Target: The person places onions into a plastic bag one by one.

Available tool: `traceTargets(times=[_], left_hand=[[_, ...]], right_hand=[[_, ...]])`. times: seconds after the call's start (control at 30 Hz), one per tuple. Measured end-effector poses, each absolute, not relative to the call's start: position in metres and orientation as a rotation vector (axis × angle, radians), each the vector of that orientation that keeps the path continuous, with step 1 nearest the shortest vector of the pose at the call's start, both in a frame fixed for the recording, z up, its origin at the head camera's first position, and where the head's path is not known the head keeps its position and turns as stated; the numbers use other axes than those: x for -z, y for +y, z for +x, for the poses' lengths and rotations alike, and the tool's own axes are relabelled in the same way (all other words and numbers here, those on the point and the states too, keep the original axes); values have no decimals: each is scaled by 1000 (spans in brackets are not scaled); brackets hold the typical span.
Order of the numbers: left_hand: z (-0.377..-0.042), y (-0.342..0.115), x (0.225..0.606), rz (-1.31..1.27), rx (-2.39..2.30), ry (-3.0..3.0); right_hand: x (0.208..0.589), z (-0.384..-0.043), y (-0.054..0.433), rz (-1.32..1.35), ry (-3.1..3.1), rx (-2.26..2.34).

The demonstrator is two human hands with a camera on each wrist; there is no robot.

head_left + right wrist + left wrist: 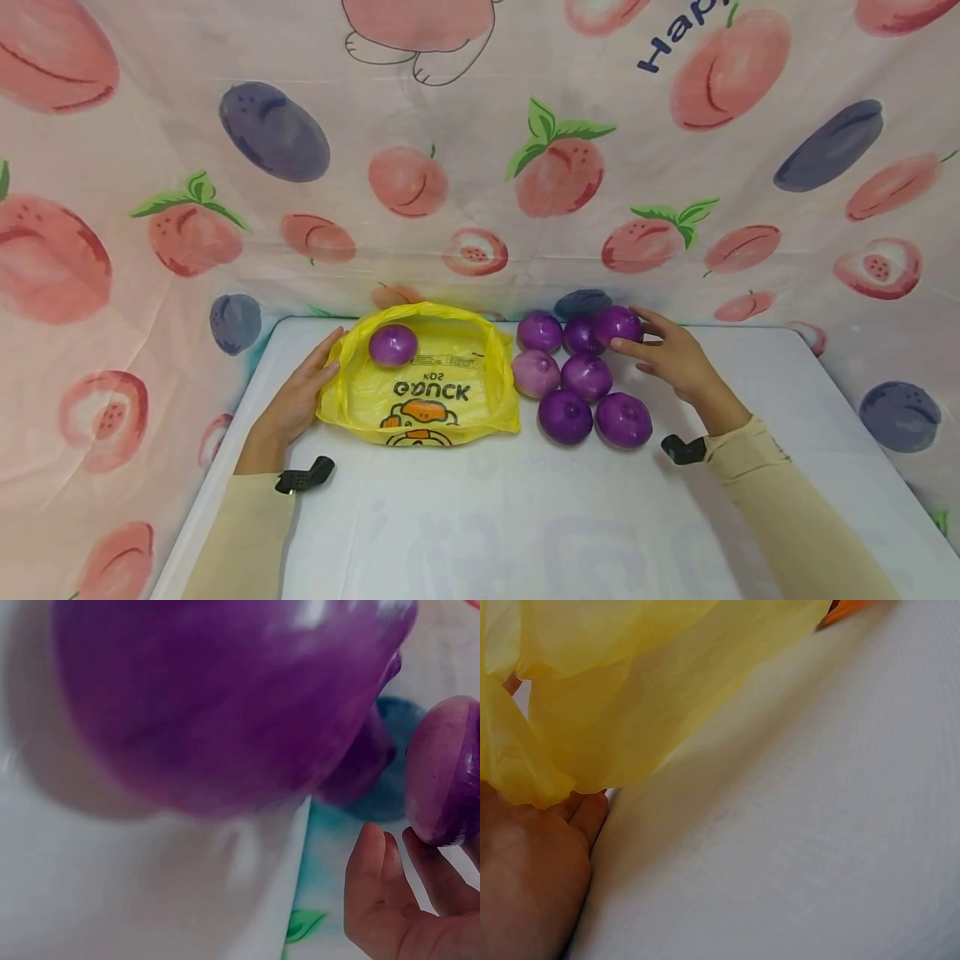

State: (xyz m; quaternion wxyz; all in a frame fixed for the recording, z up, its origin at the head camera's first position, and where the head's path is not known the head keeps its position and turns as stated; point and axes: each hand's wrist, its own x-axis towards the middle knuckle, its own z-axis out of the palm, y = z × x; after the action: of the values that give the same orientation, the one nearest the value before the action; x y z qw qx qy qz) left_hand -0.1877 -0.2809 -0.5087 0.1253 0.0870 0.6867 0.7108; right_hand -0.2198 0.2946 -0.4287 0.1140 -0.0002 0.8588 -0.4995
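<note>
Bagging looks barely begun. Left hand (300,398) rests open against the left rim of the yellow bag (420,408) near the tabletop's back edge; one onion (392,345) lies inside. Seven onions (587,376) wait beside it. Right hand (670,357) grips the rearmost (617,324).

Eight purple onions (587,375) in all, one of them in the single yellow bag (420,400).

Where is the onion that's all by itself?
In the head view, the lone purple onion sits inside the yellow bag on the table's left side, close to the left hand at the bag's edge.
</note>
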Motion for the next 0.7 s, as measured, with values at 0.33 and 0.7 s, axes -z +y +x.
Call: traceTargets(times=[0.33, 0.7], left_hand=[[-188, -281, 508, 262, -2062, 2012], [-187, -281, 507, 243, -2063, 2012]], right_hand=[[409, -208, 263, -79, 2545, 1462], [401, -203, 226, -89, 2561, 1406]])
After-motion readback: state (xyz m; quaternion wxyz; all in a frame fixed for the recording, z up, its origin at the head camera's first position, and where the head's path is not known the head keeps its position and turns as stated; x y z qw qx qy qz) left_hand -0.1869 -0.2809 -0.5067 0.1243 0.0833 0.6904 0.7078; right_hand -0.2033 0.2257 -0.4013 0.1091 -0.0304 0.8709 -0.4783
